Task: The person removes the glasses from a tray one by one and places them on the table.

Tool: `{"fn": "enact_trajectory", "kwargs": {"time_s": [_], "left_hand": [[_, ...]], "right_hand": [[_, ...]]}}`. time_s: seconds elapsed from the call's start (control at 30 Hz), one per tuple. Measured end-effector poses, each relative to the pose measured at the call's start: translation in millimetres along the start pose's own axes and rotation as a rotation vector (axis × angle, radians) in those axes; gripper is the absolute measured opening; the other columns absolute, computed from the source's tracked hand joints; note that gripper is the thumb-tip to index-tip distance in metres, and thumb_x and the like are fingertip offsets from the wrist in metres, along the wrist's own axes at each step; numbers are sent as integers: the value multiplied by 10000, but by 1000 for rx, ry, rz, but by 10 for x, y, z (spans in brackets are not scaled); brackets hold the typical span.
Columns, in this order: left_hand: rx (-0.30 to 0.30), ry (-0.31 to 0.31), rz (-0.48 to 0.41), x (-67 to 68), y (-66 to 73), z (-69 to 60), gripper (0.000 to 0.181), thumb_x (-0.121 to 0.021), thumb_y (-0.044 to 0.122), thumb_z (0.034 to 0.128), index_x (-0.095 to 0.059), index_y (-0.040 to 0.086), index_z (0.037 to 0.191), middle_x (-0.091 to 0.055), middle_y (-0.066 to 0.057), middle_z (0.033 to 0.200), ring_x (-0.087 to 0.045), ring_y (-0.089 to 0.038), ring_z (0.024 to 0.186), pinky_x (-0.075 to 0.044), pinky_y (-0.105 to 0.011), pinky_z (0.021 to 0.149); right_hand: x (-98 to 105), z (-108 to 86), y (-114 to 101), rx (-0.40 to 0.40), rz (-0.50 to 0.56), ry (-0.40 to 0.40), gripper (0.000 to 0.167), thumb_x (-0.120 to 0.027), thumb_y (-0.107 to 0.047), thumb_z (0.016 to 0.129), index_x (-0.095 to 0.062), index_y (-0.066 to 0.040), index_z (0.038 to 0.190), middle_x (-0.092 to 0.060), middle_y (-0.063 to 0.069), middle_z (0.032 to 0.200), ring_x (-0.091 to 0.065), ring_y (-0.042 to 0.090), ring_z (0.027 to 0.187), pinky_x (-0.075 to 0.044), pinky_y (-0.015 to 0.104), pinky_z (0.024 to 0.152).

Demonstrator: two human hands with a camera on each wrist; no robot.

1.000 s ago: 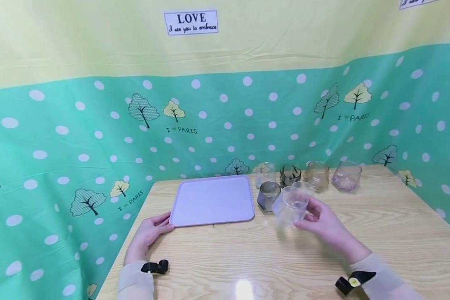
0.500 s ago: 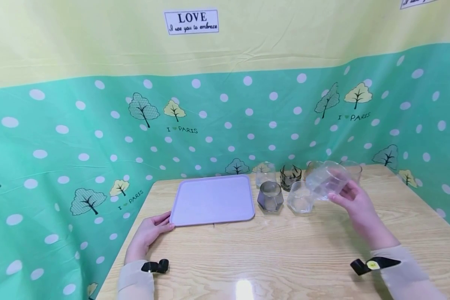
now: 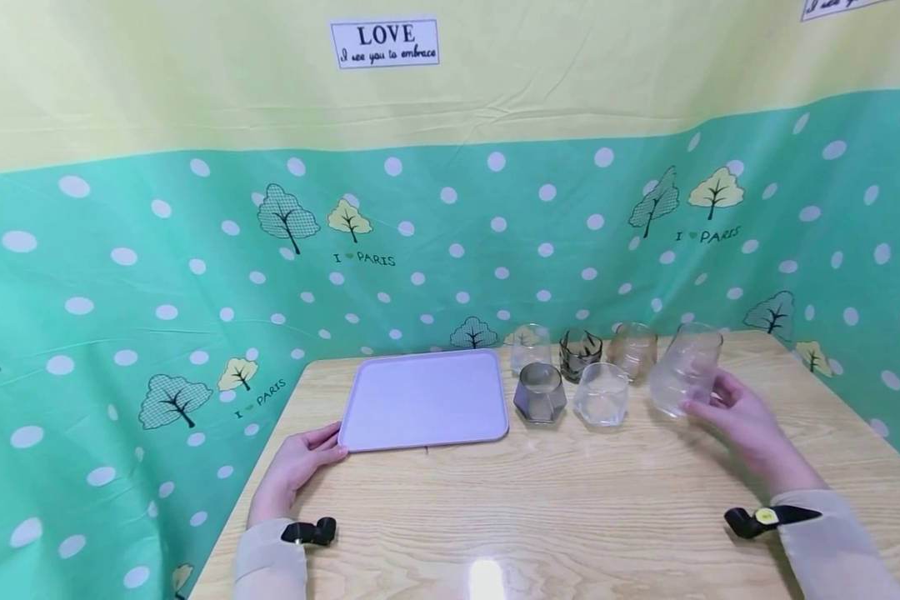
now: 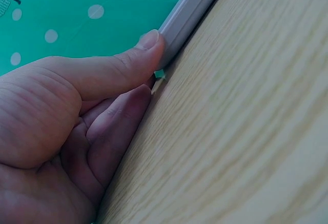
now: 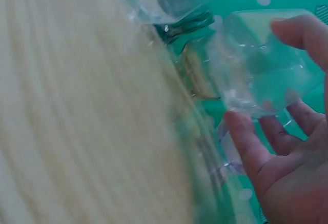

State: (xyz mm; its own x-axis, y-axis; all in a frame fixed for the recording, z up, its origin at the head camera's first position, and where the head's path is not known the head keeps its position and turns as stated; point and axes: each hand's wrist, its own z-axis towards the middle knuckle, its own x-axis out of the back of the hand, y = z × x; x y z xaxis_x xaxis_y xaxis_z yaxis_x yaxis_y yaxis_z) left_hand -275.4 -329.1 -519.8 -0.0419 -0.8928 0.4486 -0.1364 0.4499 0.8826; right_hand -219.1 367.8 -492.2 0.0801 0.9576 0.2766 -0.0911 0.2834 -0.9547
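My left hand grips the near left corner of a flat lilac tray; in the left wrist view its thumb lies against the tray's rim. On the other side, my right hand holds a clear drinking glass between thumb and fingers, tilted in the right wrist view. The held glass overlaps a clear glass behind it. Just left of it stand a clear faceted glass and a smoky grey glass. Whether the held glass touches the table cannot be told.
Behind these, a tall clear glass, a dark patterned glass and an amber glass stand along the back edge. A green dotted curtain closes off the back of the wooden table.
My right hand has carried the clear glass rightward from in front of the faceted glass, past it and then lower, to the right end of the group. The left hand and tray have stayed put.
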Motion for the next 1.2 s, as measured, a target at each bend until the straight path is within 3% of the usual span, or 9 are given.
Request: {"fn": "enact_trajectory", "kwargs": {"time_s": [0.03,0.13,0.23,0.3,0.37,0.43,0.5,0.7,1.2], "left_hand": [[1,0,2,1,-2,0,725,-901,209,885,-585,34,1514,-600,-147,1491,-306,-402,1571,-180,-599,1284],[6,-2,-1,3,-8,-2,732,-903,214,883,-583,35,1516,-599,-143,1494,-307,-396,1572,-180,-595,1285],[6,0,-1,1,-7,-1,735,-907,214,878,-586,33,1514,-605,-142,1487,-309,-397,1570,-181,-596,1285],[7,1,-1,-1,-11,-3,730,-906,207,878,-588,30,1511,-619,-148,1466,-313,-399,1568,-180,-597,1285],[6,3,-1,-4,-14,-4,722,-906,196,877,-594,27,1505,-636,-155,1439,-321,-400,1563,-183,-599,1284],[5,3,-4,-8,-16,-3,714,-904,185,877,-597,24,1502,-650,-161,1415,-330,-398,1559,-187,-596,1284],[3,5,3,-16,-22,2,707,-903,184,877,-602,26,1498,-660,-160,1400,-330,-402,1557,-189,-600,1282],[2,9,6,-48,-30,41,710,-904,202,879,-605,35,1501,-652,-153,1425,-319,-408,1563,-188,-604,1282],[3,14,13,-3,-57,46,730,-910,219,872,-598,34,1507,-623,-162,1468,-294,-429,1568,-189,-624,1275]], "right_hand": [[-1,4,14,-21,-50,-16,923,-727,-189,1041,-104,44,1682,-253,353,1680,-557,194,1354,-490,91,944],[-11,19,42,-66,-109,-53,971,-739,-232,1034,-72,59,1678,-196,384,1687,-368,504,1487,-444,61,957],[-25,24,57,-85,-135,-66,993,-748,-250,1027,-67,63,1677,-179,387,1692,-278,594,1500,-423,65,988],[-34,18,65,-92,-158,-71,1008,-754,-260,1022,-60,68,1675,-172,392,1690,-274,605,1499,-424,191,1121],[-43,7,74,-94,-156,-76,1021,-760,-251,1016,-48,66,1675,-155,400,1689,-263,622,1496,-368,418,1235],[-53,-4,86,-95,-150,-81,1027,-765,-240,1010,-43,64,1675,-144,405,1687,-251,637,1493,-275,652,1232],[-63,-13,99,-93,-146,-88,1020,-770,-225,1004,-58,66,1674,-148,410,1683,-251,643,1490,-226,755,1190],[-71,14,130,-83,-188,-89,986,-781,-219,992,-128,72,1671,-208,413,1667,-302,624,1476,-267,760,1169],[-124,66,161,-74,-156,-130,1016,-762,-186,991,-54,53,1680,-174,459,1642,-223,669,1482,-218,797,1163]]}}
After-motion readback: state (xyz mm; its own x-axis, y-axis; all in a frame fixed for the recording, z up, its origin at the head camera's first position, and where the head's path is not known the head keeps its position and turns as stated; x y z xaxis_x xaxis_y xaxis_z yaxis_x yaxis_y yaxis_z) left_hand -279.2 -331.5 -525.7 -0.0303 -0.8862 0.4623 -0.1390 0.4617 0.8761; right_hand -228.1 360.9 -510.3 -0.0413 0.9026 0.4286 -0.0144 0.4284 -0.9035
